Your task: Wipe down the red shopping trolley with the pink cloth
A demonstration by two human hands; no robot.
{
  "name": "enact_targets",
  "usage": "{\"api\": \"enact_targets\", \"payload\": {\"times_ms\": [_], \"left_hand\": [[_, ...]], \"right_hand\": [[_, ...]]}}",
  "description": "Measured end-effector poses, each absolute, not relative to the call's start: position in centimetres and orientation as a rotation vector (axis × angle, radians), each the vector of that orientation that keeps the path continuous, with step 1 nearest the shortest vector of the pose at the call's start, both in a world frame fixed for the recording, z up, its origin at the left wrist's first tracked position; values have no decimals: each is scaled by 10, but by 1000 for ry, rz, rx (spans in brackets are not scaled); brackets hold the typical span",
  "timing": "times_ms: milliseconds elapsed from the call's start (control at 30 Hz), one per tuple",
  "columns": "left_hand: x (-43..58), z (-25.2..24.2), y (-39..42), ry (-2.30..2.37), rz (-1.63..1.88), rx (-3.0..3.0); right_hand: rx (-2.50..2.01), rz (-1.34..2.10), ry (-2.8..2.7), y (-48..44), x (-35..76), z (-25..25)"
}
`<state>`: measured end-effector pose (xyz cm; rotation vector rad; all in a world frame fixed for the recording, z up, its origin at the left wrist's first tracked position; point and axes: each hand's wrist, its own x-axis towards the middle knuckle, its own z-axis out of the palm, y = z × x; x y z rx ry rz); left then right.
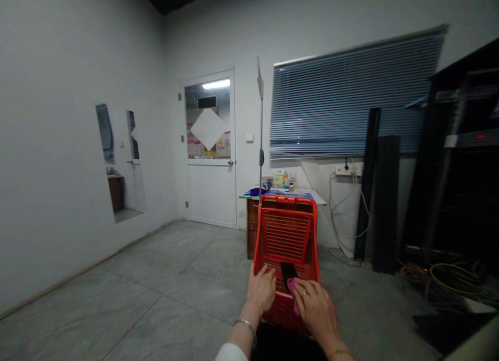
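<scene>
In front of me stands a red plastic shopping cart [288, 235] with a lattice back wall. My left hand [263, 289] grips its near left rim, the thumb outside and the fingers curled over the inside. A crumpled pink cloth [292, 284] is bunched under my right hand [315, 305], which is closed on it at the near right rim. A dark flat object [288, 270], resembling a phone, lies in the cart just beyond the cloth. Part of the cloth is hidden by my right fingers and palm.
Behind the cart is a desk [318, 199] with bottles and a purple cloth [257, 191]. A thin pole [261, 127] rises beside the cart. A white door [212, 192] stands at the back; black panels [385, 205] and loose cables [454, 278] are at right.
</scene>
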<state>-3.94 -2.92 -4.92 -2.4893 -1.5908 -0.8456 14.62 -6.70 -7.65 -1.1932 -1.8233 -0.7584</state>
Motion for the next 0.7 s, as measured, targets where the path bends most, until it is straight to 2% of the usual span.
{"api": "enact_targets", "payload": {"times_ms": [133,400,700], "left_hand": [[-32,-49,-29,-1614,-860,-2481],[-34,-48,-31,-1572,-775,-2529],[-29,-51,-30,-1630,-853,-2465]], "right_hand": [[-1226,-792,-1752,-67,154,-76],[-1254,-723,-1732,-61,98,-77],[-1262,-771,-1805,-66,160,-79]]}}
